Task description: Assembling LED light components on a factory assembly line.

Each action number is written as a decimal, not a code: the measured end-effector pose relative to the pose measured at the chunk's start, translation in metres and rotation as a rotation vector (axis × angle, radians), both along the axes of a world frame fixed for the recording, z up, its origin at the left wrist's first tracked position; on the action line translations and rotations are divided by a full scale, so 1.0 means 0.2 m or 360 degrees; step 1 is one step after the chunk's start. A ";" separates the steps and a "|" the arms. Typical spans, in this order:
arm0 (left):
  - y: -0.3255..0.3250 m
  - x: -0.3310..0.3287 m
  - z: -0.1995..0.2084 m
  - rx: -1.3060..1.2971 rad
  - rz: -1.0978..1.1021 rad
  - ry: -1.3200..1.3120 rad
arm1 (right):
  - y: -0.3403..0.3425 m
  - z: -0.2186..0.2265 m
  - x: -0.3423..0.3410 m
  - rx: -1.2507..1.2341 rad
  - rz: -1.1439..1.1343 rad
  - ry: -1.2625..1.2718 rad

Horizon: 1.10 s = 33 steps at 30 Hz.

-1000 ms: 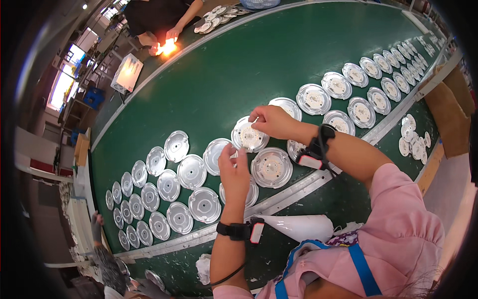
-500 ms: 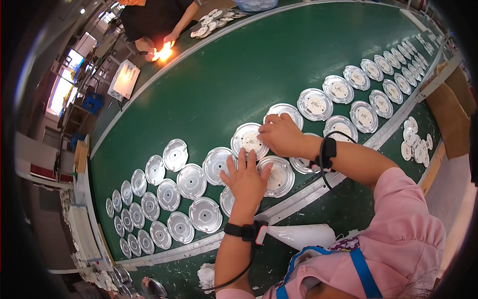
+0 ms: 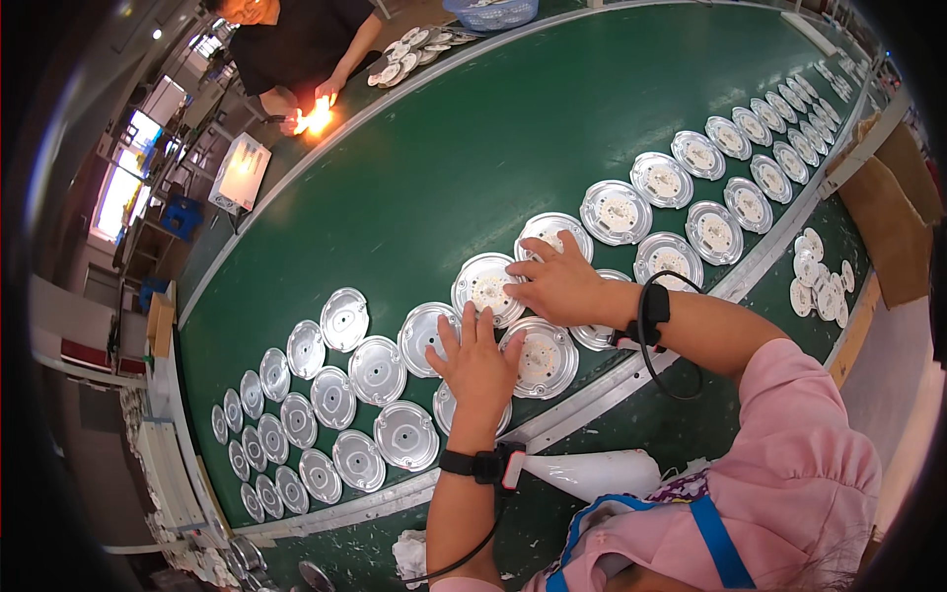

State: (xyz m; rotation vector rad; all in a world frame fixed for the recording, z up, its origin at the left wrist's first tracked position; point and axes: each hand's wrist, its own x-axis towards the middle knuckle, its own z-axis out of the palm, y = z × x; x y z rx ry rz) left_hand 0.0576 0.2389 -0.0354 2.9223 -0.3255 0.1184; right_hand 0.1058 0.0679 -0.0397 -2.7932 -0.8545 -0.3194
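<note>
Left hand (image 3: 480, 363) slid toward 12 o'clock, now flat, fingers spread across round silver metal discs (image 3: 541, 357); right hand (image 3: 560, 286) stays flat, fingers together on another disc (image 3: 485, 286).

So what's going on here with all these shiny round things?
A person in a pink top works at a green belt lined with rows of round metal discs. The left hand lies flat over one disc, fingers spread. The right hand rests on another disc. Across the belt, another person handles something that glows.

Bright even overhead light, glare on the metal discs (image 3: 376, 370), fisheye-bent dark edges.
</note>
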 end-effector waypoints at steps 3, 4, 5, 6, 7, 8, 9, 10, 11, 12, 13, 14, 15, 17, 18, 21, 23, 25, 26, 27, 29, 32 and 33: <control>0.00 0.00 0.01 -0.0009 -0.0003 0.0011 | 0.00 0.02 0.00 -0.0010 -0.0002 0.0039; 0.00 0.01 0.01 -0.0010 -0.0006 0.0020 | 0.00 0.02 0.00 -0.0020 -0.0008 0.0066; 0.00 0.01 0.00 -0.0012 -0.0009 0.0020 | -0.01 0.01 0.00 -0.0029 -0.0014 0.0094; -0.01 0.02 -0.01 -0.0027 -0.0015 0.0040 | -0.01 0.01 0.00 -0.0031 -0.0017 0.0096; -0.01 0.03 -0.02 -0.0042 -0.0023 0.0061 | -0.02 -0.01 0.01 -0.0042 -0.0022 0.0092; -0.01 0.02 -0.02 -0.0049 -0.0025 0.0058 | -0.02 0.00 0.00 -0.0058 -0.0025 0.0083; -0.01 0.02 -0.01 -0.0045 -0.0038 0.0070 | -0.02 0.00 0.00 -0.0066 -0.0028 0.0081; 0.00 0.02 0.00 -0.0026 -0.0038 0.0086 | -0.01 0.01 0.00 -0.0055 -0.0022 0.0073; 0.01 0.02 0.01 -0.0020 -0.0028 0.0086 | 0.00 0.01 0.00 -0.0046 -0.0017 0.0066; 0.02 0.02 0.02 -0.0010 -0.0018 0.0104 | 0.01 0.02 0.00 -0.0040 -0.0008 0.0065; 0.01 0.03 0.02 -0.0009 -0.0018 0.0125 | 0.00 0.01 0.00 -0.0033 -0.0013 0.0074; 0.01 0.03 0.01 -0.0012 -0.0020 0.0124 | 0.00 0.01 0.00 -0.0026 -0.0018 0.0082; 0.02 0.03 0.01 -0.0013 -0.0020 0.0121 | 0.00 0.01 0.00 -0.0028 -0.0019 0.0081; 0.02 0.04 0.00 -0.0017 -0.0021 0.0123 | 0.00 0.01 0.00 -0.0015 -0.0022 0.0084; 0.02 0.04 -0.01 -0.0015 -0.0026 0.0120 | 0.00 0.01 0.00 -0.0016 -0.0021 0.0086; 0.01 0.04 0.00 -0.0010 -0.0033 0.0128 | -0.01 0.00 0.00 -0.0028 -0.0043 0.0097; 0.01 0.04 0.01 -0.0002 -0.0030 0.0134 | -0.01 -0.01 0.00 -0.0009 -0.0037 0.0073; 0.01 0.04 0.01 0.0013 -0.0021 0.0141 | -0.01 0.00 0.00 -0.0006 -0.0042 0.0098; 0.01 0.04 0.01 0.0013 -0.0022 0.0139 | 0.00 0.00 0.00 -0.0004 -0.0046 0.0125; 0.01 0.04 0.02 0.0022 -0.0017 0.0148 | 0.00 0.00 0.00 -0.0004 -0.0048 0.0123; 0.01 0.05 0.02 0.0030 -0.0015 0.0165 | 0.00 -0.01 -0.01 0.0013 -0.0041 0.0116; 0.02 0.06 0.02 0.0039 -0.0017 0.0149 | -0.01 0.00 0.00 -0.0008 -0.0022 0.0077; 0.03 0.06 0.02 0.0044 -0.0020 0.0155 | -0.01 0.00 0.00 -0.0009 -0.0023 0.0079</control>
